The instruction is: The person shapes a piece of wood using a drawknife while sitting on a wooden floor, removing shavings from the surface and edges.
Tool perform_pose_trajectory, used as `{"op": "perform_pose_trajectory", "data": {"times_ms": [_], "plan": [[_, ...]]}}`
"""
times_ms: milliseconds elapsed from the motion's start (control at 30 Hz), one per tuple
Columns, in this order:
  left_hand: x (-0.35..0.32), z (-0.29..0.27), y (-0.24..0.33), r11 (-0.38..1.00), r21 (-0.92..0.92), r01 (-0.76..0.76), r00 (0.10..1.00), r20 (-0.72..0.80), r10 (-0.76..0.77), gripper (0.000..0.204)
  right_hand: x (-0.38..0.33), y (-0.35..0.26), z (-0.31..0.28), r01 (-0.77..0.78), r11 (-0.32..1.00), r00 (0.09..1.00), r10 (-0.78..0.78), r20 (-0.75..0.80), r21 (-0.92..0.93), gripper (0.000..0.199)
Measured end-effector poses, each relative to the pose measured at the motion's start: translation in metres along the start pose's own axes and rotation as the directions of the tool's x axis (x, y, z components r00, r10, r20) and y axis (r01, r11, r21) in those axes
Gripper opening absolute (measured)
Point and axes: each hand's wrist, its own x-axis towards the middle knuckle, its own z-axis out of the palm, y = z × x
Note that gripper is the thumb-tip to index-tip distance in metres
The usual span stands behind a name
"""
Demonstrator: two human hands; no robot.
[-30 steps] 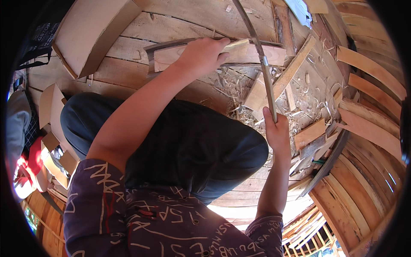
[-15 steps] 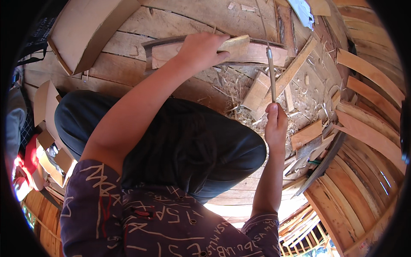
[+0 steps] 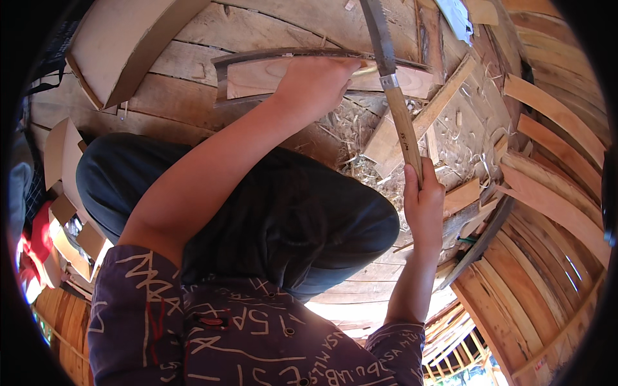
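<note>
Knife (image 3: 394,83) gripped by its wooden handle in right hand (image 3: 425,206); left hand (image 3: 315,83) clasps curved board (image 3: 270,74) on floor (image 3: 193,38).

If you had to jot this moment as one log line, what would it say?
left hand: pressing curved wood strip on plank floor | right hand: gripping wooden-handled blade, blade over strip | wood shavings beside knee

Purple scribble-print shirt (image 3: 212,334), dark trousers (image 3: 283,219)

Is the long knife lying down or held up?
Held up: the right hand grips the knife by its wooden handle, blade slanting over the board.
</note>
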Motion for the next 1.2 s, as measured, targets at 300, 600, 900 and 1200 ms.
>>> {"op": "perform_pose_trajectory", "data": {"times_ms": [300,600,900,1200], "plan": [[-0.003,0.004,0.005,0.999,0.009,-0.047,0.998,-0.031,0.047,0.030,-0.025,0.003,-0.015,-0.055,0.995,0.998,0.052,-0.044,-0.085,0.017],[-0.002,0.004,0.005,1.000,-0.008,-0.025,0.999,-0.021,0.025,0.031,-0.034,0.004,-0.003,-0.047,0.986,0.998,0.040,-0.043,-0.158,0.017],[-0.002,0.008,0.000,0.998,-0.045,-0.054,0.996,-0.072,0.051,0.033,-0.036,-0.001,0.001,-0.040,0.946,0.999,0.028,-0.041,-0.323,0.019],[-0.003,0.005,0.005,1.000,-0.004,-0.028,0.999,-0.019,0.028,0.035,-0.024,-0.019,-0.010,-0.051,0.931,0.999,0.054,-0.002,-0.361,0.018]]}}
